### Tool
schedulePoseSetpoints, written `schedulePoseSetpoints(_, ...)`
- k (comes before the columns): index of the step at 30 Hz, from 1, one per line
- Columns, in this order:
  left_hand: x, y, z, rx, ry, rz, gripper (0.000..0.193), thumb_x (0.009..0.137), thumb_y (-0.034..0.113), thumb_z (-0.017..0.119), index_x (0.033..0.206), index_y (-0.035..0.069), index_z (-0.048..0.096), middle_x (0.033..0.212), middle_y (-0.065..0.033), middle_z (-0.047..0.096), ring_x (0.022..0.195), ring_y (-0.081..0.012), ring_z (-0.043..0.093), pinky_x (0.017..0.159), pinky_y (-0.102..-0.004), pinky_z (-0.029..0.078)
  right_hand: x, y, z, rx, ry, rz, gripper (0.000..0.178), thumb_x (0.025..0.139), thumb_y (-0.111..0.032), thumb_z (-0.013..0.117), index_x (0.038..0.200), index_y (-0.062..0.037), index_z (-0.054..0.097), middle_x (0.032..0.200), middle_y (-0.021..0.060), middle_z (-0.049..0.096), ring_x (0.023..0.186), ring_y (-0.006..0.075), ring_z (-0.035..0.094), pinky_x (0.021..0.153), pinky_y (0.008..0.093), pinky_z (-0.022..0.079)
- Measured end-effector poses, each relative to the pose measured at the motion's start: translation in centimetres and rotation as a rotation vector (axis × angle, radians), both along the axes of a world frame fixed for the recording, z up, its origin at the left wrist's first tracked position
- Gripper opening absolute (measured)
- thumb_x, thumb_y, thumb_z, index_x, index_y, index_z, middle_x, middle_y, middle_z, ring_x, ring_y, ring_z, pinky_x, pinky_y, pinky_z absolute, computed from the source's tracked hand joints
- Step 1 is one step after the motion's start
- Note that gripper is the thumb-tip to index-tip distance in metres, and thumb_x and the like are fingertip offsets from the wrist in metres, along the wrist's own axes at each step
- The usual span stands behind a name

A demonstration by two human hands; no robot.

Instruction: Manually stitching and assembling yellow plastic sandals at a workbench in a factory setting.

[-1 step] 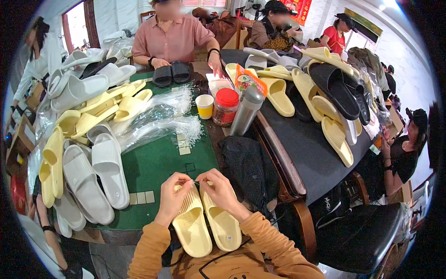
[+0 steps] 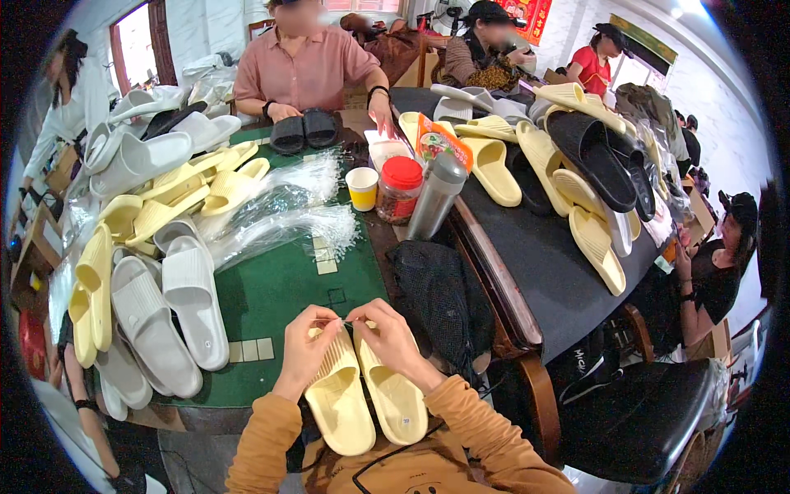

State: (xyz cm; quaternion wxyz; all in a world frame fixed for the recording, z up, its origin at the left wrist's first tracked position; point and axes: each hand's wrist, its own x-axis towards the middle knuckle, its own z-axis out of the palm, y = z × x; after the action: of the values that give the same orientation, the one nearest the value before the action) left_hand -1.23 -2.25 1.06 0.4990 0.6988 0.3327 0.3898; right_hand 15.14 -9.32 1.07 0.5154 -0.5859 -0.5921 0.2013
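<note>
Yellow foam slippers, a pair laid soles together, rest on the person's lap at the near edge of the green worktop. The left hand and the right hand meet over the toe end, fingers of each pinched together on what looks like a thin clear plastic tie, though it is too fine to be sure. This pair seems to be mid-fastening, not yet finished.

Left of the hands lie loose grey slippers and pale yellow ones, apparently awaiting the same treatment. Farther on, a heap of clear ties spreads across the green surface, beside a paper cup, a red-lidded jar and a grey flask. At the far side another person's hands rest by black slippers.
</note>
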Motion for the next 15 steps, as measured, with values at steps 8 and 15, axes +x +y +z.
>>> schedulePoseSetpoints(8, 0.23, -0.05, -0.01, 0.023, 0.011, -0.002, 0.007, 0.088, 0.001, 0.067, 0.093, -0.003, 0.064, 0.085, -0.0054, 0.066, 0.078, -0.012, 0.062, 0.074, -0.0273, 0.051, 0.05, -0.03, -0.07, -0.028, -0.003, 0.027, 0.012, 0.09, -0.002, 0.064, 0.101, -0.0018, 0.068, 0.095, 0.0105, 0.062, 0.085, 0.0249, 0.067, 0.071, 0.0335, 0.062)
schedulePoseSetpoints(15, 0.29, -0.32, 0.4, 0.056, 0.017, 0.023, 0.008, 0.088, 0.002, 0.068, 0.094, -0.002, 0.066, 0.086, -0.0061, 0.067, 0.078, -0.0129, 0.062, 0.073, -0.0277, 0.051, 0.18, 0.0, -0.57, -0.01, -0.032, 0.044, 0.012, 0.09, -0.004, 0.065, 0.101, -0.0016, 0.068, 0.095, 0.0109, 0.062, 0.085, 0.0253, 0.067, 0.07, 0.0338, 0.06)
